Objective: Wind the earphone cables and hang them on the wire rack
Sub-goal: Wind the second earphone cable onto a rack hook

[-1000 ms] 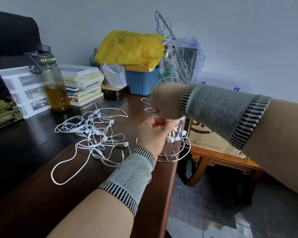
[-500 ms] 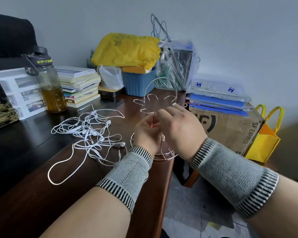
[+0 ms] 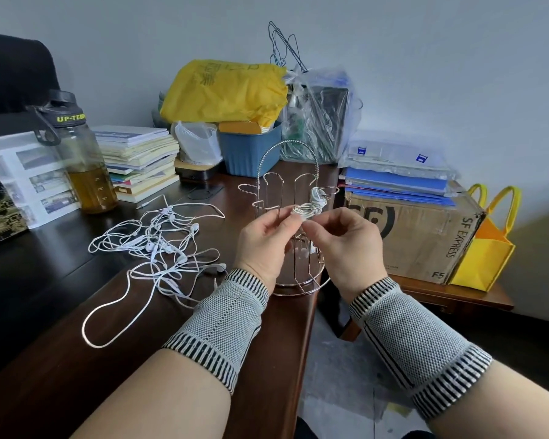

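Note:
A silver wire rack with looped arms stands at the right edge of the dark wooden table. A wound white earphone bundle sits at one of the rack's right-hand arms. My left hand and my right hand pinch the bundle's near end between fingertips, just in front of the rack. A tangle of loose white earphone cables lies on the table to the left of my hands.
A bottle of amber liquid, stacked books, a blue bin, and yellow and clear bags crowd the table's back. A cardboard box and a yellow tote sit on a lower stand to the right.
My right arm swung back from across the rack to its near side. Both hands now hold the wound bundle at the rack's right arm, where before they hid it.

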Demonstrator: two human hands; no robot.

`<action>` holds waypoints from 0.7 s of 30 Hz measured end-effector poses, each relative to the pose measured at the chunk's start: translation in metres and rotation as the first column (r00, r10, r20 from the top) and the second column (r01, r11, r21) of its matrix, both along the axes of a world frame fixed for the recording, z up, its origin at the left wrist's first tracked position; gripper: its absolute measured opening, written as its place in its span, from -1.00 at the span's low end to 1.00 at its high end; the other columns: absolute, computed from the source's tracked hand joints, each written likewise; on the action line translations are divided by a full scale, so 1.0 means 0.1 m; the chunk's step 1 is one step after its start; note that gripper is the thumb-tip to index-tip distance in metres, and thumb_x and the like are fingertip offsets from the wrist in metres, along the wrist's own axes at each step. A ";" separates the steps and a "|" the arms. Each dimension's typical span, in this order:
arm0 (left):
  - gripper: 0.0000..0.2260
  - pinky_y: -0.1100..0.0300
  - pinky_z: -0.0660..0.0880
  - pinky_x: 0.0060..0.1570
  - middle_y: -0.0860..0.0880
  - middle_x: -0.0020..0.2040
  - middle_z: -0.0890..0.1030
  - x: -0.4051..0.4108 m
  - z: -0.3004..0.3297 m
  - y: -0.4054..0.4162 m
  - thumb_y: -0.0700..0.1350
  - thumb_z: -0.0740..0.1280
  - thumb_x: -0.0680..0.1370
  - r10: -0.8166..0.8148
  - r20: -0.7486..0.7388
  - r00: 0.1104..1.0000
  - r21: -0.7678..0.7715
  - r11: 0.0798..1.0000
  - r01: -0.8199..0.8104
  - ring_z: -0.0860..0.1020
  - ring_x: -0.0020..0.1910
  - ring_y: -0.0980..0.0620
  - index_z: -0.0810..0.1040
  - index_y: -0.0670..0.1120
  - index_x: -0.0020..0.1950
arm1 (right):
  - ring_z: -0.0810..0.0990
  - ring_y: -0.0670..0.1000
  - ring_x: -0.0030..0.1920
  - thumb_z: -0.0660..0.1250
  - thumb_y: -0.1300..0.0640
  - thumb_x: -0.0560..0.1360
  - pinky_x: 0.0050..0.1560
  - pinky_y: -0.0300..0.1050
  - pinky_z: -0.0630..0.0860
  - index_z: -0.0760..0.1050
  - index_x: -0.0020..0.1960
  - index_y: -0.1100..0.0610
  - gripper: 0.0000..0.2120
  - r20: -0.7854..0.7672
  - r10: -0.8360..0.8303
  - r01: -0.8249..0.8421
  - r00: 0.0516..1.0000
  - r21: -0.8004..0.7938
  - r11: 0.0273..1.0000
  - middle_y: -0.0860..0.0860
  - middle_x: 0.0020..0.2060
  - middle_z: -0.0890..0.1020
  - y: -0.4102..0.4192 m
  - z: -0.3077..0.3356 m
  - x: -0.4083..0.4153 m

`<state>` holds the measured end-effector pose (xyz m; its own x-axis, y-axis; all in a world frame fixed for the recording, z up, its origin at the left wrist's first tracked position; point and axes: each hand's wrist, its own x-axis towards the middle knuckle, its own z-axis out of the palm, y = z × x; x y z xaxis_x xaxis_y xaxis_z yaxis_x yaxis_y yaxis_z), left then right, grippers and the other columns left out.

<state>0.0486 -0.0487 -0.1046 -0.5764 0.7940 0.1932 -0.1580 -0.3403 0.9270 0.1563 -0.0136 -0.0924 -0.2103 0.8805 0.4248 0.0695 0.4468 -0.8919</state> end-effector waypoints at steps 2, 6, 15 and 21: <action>-0.89 0.31 0.47 -0.24 0.10 -0.26 0.68 -0.01 -0.01 0.01 -0.22 0.41 0.52 0.001 -0.025 1.000 -0.001 1.000 -0.001 0.59 -0.22 0.16 0.66 -0.01 -0.10 | 0.51 -0.18 -0.43 0.51 0.14 0.40 -0.33 -0.28 0.48 0.57 -0.25 0.12 -0.87 -0.038 0.014 -0.018 0.999 -0.106 0.994 -0.08 -0.42 0.59 0.00 -0.03 0.00; -0.86 0.20 0.47 -0.14 0.08 -0.21 0.69 -0.04 -0.03 0.00 -0.20 0.41 0.52 -0.014 -0.035 0.999 -0.020 1.000 0.013 0.59 -0.15 0.11 0.69 0.04 -0.13 | 0.49 -0.06 -0.42 0.49 0.19 0.42 -0.32 -0.17 0.47 0.57 -0.25 0.18 -0.87 -0.289 0.083 -0.195 0.954 -0.385 0.902 0.00 -0.46 0.56 -0.05 -0.07 -0.03; -0.87 0.01 0.48 0.08 -0.04 -0.16 0.68 -0.05 -0.02 -0.02 -0.26 0.39 0.53 -0.061 0.012 0.998 -0.019 0.998 0.061 0.58 -0.07 -0.05 0.67 -0.04 -0.07 | 0.54 -0.12 -0.39 0.36 0.30 0.50 -0.36 -0.33 0.50 0.56 -0.12 0.21 -0.96 -0.706 0.008 -0.547 0.708 -0.541 0.638 0.04 -0.34 0.58 -0.21 -0.03 -0.16; -0.84 -0.05 0.48 0.14 -0.08 -0.10 0.69 -0.07 -0.03 -0.03 -0.26 0.35 0.55 -0.053 -0.005 0.999 -0.038 0.998 0.053 0.60 -0.02 -0.07 0.67 -0.02 -0.07 | 0.52 -0.09 -0.38 0.40 0.30 0.47 -0.33 -0.28 0.47 0.56 -0.19 0.19 -0.92 -0.645 0.027 -0.455 0.764 -0.508 0.732 0.05 -0.35 0.59 -0.24 -0.03 -0.19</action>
<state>0.0415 -0.0515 -0.1074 -0.5324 0.8302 0.1655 -0.1693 -0.2960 0.9401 0.1377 -0.0379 -0.0949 -0.3666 0.9278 -0.0688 -0.5588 -0.2787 -0.7811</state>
